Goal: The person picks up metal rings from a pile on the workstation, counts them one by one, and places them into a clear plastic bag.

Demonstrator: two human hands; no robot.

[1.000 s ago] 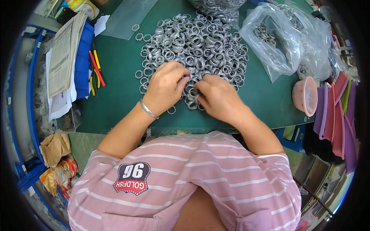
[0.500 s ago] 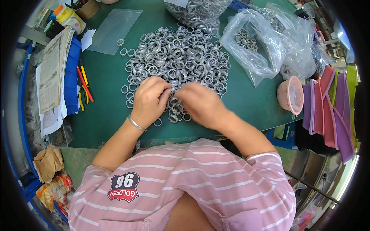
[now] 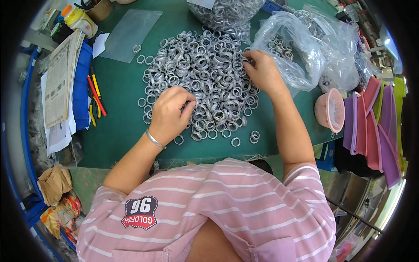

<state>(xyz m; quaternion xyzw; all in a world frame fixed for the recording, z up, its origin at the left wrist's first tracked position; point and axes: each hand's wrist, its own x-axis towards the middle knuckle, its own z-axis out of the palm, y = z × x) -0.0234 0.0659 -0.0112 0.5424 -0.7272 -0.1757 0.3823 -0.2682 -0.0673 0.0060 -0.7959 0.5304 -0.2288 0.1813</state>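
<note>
A broad heap of silver-grey metal rings (image 3: 205,65) covers the middle of the table. My left hand (image 3: 171,111) rests at the heap's near left side, fingers curled and thumb closed toward them. A small part of a grey ring (image 3: 187,104) shows between its fingertips. At the heap's far right edge is my right hand (image 3: 264,72). Its thumb and forefinger are a little apart and touch or hover over the outermost rings; I cannot see one held there. A few loose rings (image 3: 235,141) lie at the near side, apart from the heap.
Beyond the heap stands a clear bag of rings (image 3: 227,17); more open plastic bags (image 3: 301,52) lie at the right. A pink basket (image 3: 329,109) sits at the right edge. Red-handled and yellow-handled tools (image 3: 96,94) lie beside a blue tray (image 3: 82,87) with newspapers.
My right hand has moved away from my left hand, to the far right edge of the heap. Loose rings it covered at the near side now show. My left hand stays in place.
</note>
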